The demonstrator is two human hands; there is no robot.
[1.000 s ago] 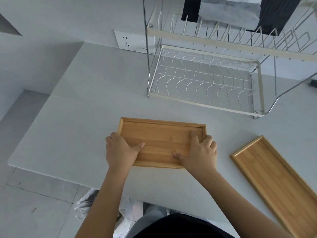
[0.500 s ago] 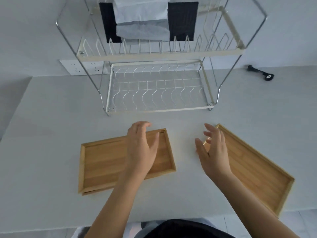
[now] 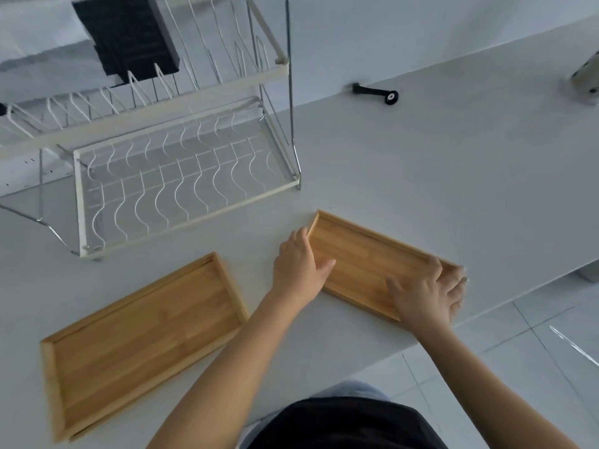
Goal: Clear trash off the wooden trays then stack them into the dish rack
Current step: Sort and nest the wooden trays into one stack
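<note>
On white counter (image 3: 421, 176), near right: right wooden tray (image 3: 363, 257) flat, gripped at both short ends, left hand (image 3: 299, 265) at left end, right hand (image 3: 428, 294) at right. Left wooden tray (image 3: 139, 338) untouched, near left. Dish rack (image 3: 181, 176) far left, 2 tiers.

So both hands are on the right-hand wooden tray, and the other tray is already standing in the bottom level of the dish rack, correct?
Not quite. In the head view, both the left hand and right hand are on the right-hand tray, but the other tray lies flat on the counter in front of the dish rack, whose bottom level holds nothing.
</note>
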